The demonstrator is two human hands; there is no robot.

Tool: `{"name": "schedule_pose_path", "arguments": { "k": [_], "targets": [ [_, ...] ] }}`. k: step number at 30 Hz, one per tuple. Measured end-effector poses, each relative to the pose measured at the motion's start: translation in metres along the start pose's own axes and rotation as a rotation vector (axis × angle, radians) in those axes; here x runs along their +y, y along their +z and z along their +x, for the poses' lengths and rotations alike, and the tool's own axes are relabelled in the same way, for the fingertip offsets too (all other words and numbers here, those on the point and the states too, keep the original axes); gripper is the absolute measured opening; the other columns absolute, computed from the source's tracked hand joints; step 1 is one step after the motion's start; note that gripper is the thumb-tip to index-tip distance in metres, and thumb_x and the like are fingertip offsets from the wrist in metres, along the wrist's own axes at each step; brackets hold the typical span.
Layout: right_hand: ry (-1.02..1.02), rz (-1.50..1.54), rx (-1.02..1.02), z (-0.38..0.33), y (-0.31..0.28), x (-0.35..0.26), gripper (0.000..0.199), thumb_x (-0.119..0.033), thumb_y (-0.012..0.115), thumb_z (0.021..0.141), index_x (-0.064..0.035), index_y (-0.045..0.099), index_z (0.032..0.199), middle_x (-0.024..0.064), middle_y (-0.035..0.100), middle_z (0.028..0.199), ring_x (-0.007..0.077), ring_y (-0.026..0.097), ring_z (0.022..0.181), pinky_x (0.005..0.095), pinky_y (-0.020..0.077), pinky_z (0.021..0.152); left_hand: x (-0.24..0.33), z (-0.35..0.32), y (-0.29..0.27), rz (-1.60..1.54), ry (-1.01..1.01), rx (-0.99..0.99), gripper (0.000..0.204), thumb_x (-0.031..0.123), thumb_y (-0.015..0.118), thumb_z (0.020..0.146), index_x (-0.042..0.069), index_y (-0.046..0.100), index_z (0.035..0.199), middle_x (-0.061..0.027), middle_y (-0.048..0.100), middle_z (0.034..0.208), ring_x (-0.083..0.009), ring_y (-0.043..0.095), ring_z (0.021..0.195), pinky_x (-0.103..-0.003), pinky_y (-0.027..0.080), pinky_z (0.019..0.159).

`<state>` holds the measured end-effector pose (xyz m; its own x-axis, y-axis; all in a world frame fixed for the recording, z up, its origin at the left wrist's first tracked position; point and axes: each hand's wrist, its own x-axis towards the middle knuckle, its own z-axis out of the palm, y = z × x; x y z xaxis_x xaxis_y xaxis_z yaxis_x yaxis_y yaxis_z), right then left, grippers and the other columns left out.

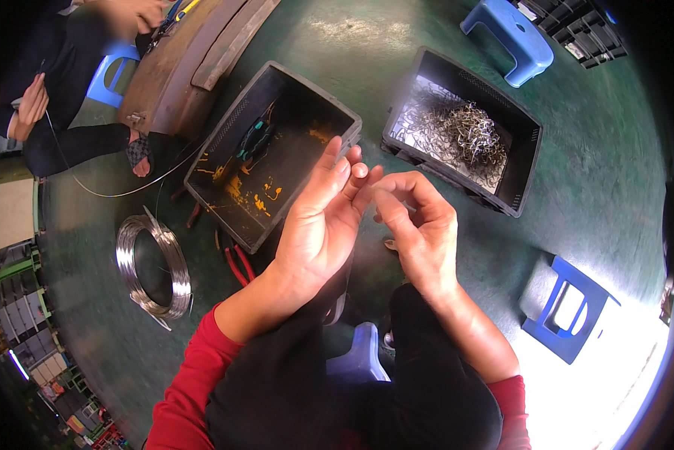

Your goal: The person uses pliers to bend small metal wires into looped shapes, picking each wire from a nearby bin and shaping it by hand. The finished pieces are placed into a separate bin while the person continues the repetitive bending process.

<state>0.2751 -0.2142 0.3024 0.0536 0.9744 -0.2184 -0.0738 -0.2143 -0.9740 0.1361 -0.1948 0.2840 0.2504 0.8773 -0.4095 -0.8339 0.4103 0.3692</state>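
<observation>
My left hand is raised above my lap with the palm turned up and the fingers stretched out. Its fingertips meet those of my right hand, whose thumb and forefinger are pressed together. Whatever they pinch, if anything, is too small to make out. Beyond my left hand stands a black crate with orange-yellow stains and teal-handled pliers inside. Beyond my right hand, another black crate holds a pile of bent metal wire pieces.
A coil of silver wire lies on the green floor at left, near a red-handled tool. Blue stools stand around, one overturned at right. At upper left, another person's hand holds a wire beside a wooden bench.
</observation>
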Motion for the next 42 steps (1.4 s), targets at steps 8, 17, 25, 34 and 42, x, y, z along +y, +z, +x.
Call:
{"name": "schedule_pose_path", "arguments": {
  "k": [8,17,25,34,42],
  "targets": [
    [0.075,0.163,-0.067,0.003,-0.005,0.001,0.014,-0.011,0.060,0.095,0.0006,0.065,0.101,0.0042,0.067,0.094,0.0080,0.059,0.083,0.0240,0.0485,0.074,0.001,0.001,-0.001,0.024,0.003,0.008,0.036,0.017,0.055,0.099,0.012,0.049,0.134,-0.0012,0.057,0.113,-0.0214,0.055,0.117,-0.037,0.046,0.102],
    [0.016,0.056,-0.025,0.006,-0.008,0.002,0.013,-0.010,0.062,0.094,0.0007,0.067,0.099,0.0043,0.068,0.086,0.0088,0.060,0.082,0.0252,0.0492,0.073,-0.002,0.006,0.002,0.073,0.094,-0.016,0.053,0.006,0.059,0.094,0.009,0.033,0.141,-0.0052,0.051,0.116,-0.0165,0.055,0.104,-0.038,0.041,0.108],
    [0.003,-0.086,-0.064,0.007,-0.012,-0.002,0.015,-0.010,0.064,0.091,-0.0002,0.069,0.101,0.0077,0.069,0.091,0.0127,0.064,0.084,0.0276,0.0509,0.077,-0.006,0.006,0.005,0.137,0.136,-0.048,0.063,0.003,0.058,0.093,0.009,0.025,0.146,-0.0062,0.050,0.119,-0.0130,0.056,0.098,-0.039,0.039,0.109],
    [0.041,-0.059,-0.054,0.003,-0.012,-0.006,0.017,-0.012,0.067,0.090,0.0005,0.070,0.101,0.0068,0.070,0.089,0.0098,0.064,0.081,0.0265,0.0512,0.076,-0.010,0.002,0.005,0.220,0.157,-0.097,0.064,0.003,0.056,0.094,0.012,0.024,0.148,-0.0053,0.048,0.123,-0.0145,0.055,0.101,-0.038,0.041,0.107],
    [0.057,-0.030,-0.063,0.000,-0.014,-0.007,0.018,-0.013,0.067,0.091,0.0023,0.070,0.100,0.0067,0.071,0.086,0.0088,0.064,0.080,0.0254,0.0518,0.076,-0.014,-0.001,0.004,0.274,0.210,-0.184,0.065,0.005,0.056,0.095,0.013,0.023,0.150,-0.0028,0.047,0.124,-0.0161,0.055,0.107,-0.034,0.048,0.101]
  ]
}}
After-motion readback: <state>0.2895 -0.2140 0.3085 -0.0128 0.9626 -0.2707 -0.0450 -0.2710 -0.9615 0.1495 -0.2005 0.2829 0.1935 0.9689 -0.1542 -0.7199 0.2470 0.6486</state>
